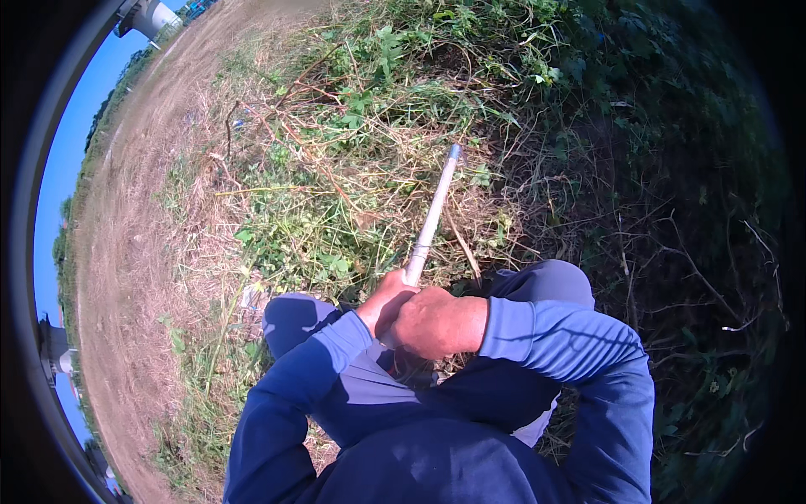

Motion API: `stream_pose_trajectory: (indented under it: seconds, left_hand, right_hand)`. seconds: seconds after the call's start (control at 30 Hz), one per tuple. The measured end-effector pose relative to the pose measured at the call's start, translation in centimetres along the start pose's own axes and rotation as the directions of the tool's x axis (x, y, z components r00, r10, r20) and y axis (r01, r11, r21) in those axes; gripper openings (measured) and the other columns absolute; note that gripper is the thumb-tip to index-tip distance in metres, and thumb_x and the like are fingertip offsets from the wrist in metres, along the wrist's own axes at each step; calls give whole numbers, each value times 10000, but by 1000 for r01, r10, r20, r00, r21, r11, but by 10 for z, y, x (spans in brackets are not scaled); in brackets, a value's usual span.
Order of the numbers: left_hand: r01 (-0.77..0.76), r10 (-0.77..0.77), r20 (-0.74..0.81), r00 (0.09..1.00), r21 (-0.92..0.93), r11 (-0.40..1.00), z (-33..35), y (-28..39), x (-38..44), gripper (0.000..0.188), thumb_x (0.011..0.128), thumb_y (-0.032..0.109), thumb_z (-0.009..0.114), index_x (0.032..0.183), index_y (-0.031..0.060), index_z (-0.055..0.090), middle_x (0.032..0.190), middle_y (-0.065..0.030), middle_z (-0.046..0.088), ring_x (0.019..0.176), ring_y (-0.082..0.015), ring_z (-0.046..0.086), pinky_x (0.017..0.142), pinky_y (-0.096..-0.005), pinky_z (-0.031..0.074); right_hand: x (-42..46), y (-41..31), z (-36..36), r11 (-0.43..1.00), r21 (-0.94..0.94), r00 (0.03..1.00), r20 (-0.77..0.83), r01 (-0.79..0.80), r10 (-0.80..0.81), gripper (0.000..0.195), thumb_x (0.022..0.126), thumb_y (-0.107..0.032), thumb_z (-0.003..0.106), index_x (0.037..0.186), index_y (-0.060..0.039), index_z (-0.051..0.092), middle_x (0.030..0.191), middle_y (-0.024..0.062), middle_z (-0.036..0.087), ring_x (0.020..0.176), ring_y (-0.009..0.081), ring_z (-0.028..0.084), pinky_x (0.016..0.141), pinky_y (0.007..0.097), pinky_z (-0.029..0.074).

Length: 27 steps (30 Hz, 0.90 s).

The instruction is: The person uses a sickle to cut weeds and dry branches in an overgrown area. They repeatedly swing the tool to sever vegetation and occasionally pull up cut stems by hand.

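Observation:
Both my hands are closed around a pale wooden tool handle (432, 220) between my bent knees. My left hand (388, 301) grips it at the front, palm side partly hidden. Against it, nearer my body, my right hand (441, 321) is wrapped round the same handle. The handle slants forward and slightly right, down towards the cut grass and weeds (378, 170). Its far end has a grey-blue metal part (454, 151); whatever is attached beyond that is hidden in the plants or cannot be made out.
Thin bare stems (302, 142) and leafy vines lie in front. Dense shaded bushes (661, 126) with dry twigs (699, 277) stand at the right. Dry, mown-looking grass (126, 252) stretches along the left, with concrete pillars (148, 17) of an elevated structure beyond.

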<state>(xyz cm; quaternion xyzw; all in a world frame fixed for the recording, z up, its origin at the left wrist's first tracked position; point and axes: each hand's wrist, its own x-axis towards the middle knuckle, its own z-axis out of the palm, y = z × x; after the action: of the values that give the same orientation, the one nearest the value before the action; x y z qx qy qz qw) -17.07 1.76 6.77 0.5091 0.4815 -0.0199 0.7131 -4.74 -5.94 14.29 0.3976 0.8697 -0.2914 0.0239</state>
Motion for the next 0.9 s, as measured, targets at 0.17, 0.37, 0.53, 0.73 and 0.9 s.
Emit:
stream_pose_trajectory:
  seconds: [0.17, 0.37, 0.53, 0.73, 0.9]
  left_hand:
    - [32, -29, 18, 999, -229, 973, -10, -16, -1, 25, 946, 74, 554, 967, 59, 552, 748, -2, 557, 671, -125, 592, 558, -302, 482]
    - [195, -194, -30, 981, 21, 981, -20, -10, -116, 211, 813, -10, 652, 977, -14, 519, 702, -56, 567, 512, -137, 556, 454, -280, 444]
    - [129, -122, -207, 971, 20, 991, -29, -5, -145, 261, 766, -14, 676, 941, -19, 483, 645, -43, 527, 496, -130, 557, 433, -275, 431]
    - [12, -4, -192, 981, 41, 999, -23, -4, -83, 214, 762, -22, 647, 927, -3, 512, 696, -61, 565, 490, -159, 557, 448, -295, 451]
    - [-81, 161, -216, 963, 339, 937, -26, 10, 2, 282, 704, 58, 717, 913, -19, 546, 696, -94, 595, 534, -192, 600, 448, -358, 470]
  right_hand:
    - [3, -7, -13, 999, -39, 995, 95, -12, 16, 177, 825, -186, 660, 969, -89, 694, 874, 93, 710, 862, 267, 698, 685, 400, 559]
    - [-14, -10, -3, 993, 31, 989, 90, 116, -118, 189, 819, -129, 621, 990, -63, 670, 853, 110, 713, 815, 296, 710, 650, 423, 553]
    - [-15, -30, -19, 981, 0, 973, 126, 196, -194, 166, 824, -125, 616, 972, -67, 666, 871, 109, 706, 863, 322, 698, 695, 435, 550]
    - [-6, -25, -16, 990, 25, 983, 117, 138, -140, 182, 832, -168, 631, 982, -79, 683, 859, 114, 713, 829, 323, 703, 672, 430, 548]
    - [-2, -16, -12, 999, -41, 989, 146, 26, -20, 154, 828, -181, 636, 918, -116, 743, 867, 95, 729, 834, 286, 706, 672, 408, 546]
